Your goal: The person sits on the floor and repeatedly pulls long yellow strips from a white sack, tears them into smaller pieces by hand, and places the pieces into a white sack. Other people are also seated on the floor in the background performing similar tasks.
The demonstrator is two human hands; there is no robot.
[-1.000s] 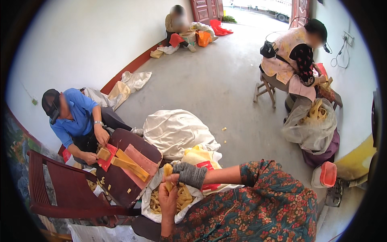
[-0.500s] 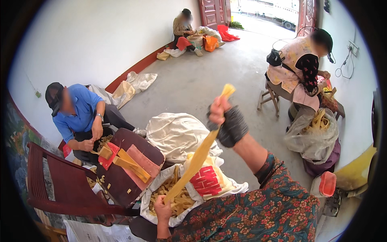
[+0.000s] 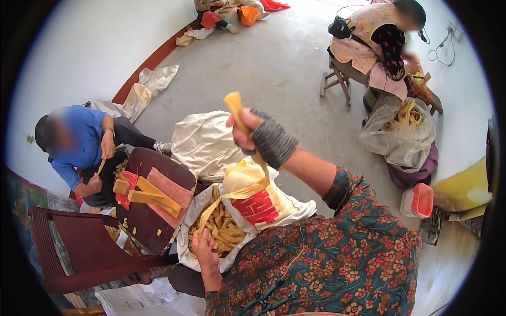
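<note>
My right hand (image 3: 263,134), in a grey fingerless cuff, is raised and closed around a bundle of long yellow strips (image 3: 233,102). The bundle's blunt end sticks up above the fist. From below it, a slack yellow strip (image 3: 240,194) sags across to my left hand (image 3: 205,247), whose fingers pinch its lower end. The left hand is over the near-left rim of a white cloth-lined container (image 3: 185,231) full of loose, curled yellow strips (image 3: 226,227). What the strips are made of, I cannot tell.
Wooden pieces (image 3: 153,197) and a pink slab (image 3: 169,184) lie on a maroon chair (image 3: 142,158). A second maroon chair (image 3: 79,242) stands nearer. White sacks (image 3: 205,145) rest beyond the container. Co-workers sit left, right and far back; a plastic bag (image 3: 392,139) holds strips.
My right hand has moved left, and the pulled-taut length between my hands has become slack and bent. My left hand has shifted slightly up and left. The head view has tilted downward.
</note>
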